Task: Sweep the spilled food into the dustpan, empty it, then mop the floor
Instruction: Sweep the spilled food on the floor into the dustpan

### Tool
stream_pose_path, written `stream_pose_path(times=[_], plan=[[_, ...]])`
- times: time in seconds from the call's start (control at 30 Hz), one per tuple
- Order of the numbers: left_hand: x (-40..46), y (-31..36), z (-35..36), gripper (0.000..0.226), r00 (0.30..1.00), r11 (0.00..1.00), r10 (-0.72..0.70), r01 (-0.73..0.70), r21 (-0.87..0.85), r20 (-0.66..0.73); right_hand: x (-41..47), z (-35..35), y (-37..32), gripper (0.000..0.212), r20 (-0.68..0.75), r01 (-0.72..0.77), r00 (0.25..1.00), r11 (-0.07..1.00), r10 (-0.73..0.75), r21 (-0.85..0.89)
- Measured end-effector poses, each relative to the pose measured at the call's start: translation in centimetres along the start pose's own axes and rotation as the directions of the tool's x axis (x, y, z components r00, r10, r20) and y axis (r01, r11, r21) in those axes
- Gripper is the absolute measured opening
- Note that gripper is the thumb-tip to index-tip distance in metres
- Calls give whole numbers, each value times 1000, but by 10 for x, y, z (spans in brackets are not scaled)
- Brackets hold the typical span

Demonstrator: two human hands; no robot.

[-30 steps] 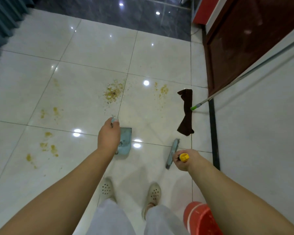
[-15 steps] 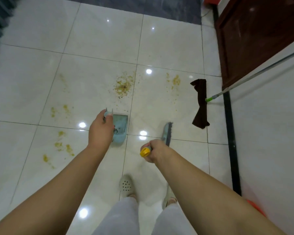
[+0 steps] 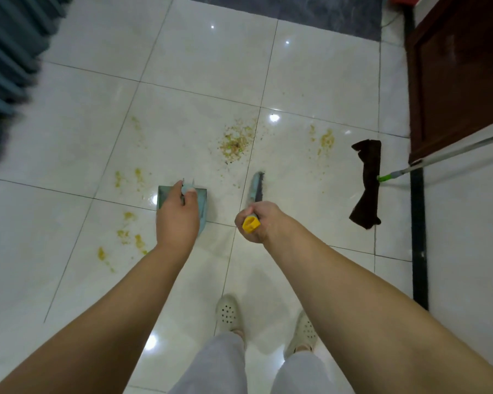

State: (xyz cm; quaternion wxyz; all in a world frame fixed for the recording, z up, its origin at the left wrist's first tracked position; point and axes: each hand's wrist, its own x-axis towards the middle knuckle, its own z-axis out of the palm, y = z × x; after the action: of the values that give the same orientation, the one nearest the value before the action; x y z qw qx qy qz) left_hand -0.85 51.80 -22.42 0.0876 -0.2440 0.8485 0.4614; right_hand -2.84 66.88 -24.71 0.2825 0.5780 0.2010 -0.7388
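Closer now, spilled food (image 3: 236,143) dots glossy tiles (image 3: 205,61).

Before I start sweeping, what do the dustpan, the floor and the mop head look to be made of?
Dustpan: pale blue-green, smooth and matte, probably plastic. Floor: glazed cream tiles, likely ceramic; grout lines and sharp light reflections show. Mop head: dark brown, limp and folded, looks like cloth.

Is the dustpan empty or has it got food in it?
Cannot tell: the left hand covers much of the dustpan; the food lies on the floor.
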Motion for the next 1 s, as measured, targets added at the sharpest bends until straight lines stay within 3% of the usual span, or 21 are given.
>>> stream_pose_path(times=[0.13,0.2,0.27,0.37,0.43,0.67,1.0], plan=[[3,12,3,45,999,999,-40,40,-30,-16,-14,-3,-18,28,46,0,999,995,-4,101],[4,20,6,45,998,997,-59,59,-57,-11,-21,-6,-25,19,60,2,998,991,-10,137],[5,28,11,46,997,995,-70,68,-70,-25,-27,-8,-35,28,11,7,1000,992,-8,123],[8,39,20,46,996,996,-66,61,-65,-67,-37,-12,-58,21,13,-1,1000,993,0,118],[12,47,25,46,993,992,-89,81,-96,-77,-42,-11,-75,31,-2,-9,1000,997,9,77],[13,78,52,42,949,932,-242,170,-322,-201,-59,19,-126,34,53,-41,997,987,50,-153],[-32,102,78,45,828,852,-402,180,-492,-392,-81,22,-179,26,-20,-123,991,812,136,-570]])
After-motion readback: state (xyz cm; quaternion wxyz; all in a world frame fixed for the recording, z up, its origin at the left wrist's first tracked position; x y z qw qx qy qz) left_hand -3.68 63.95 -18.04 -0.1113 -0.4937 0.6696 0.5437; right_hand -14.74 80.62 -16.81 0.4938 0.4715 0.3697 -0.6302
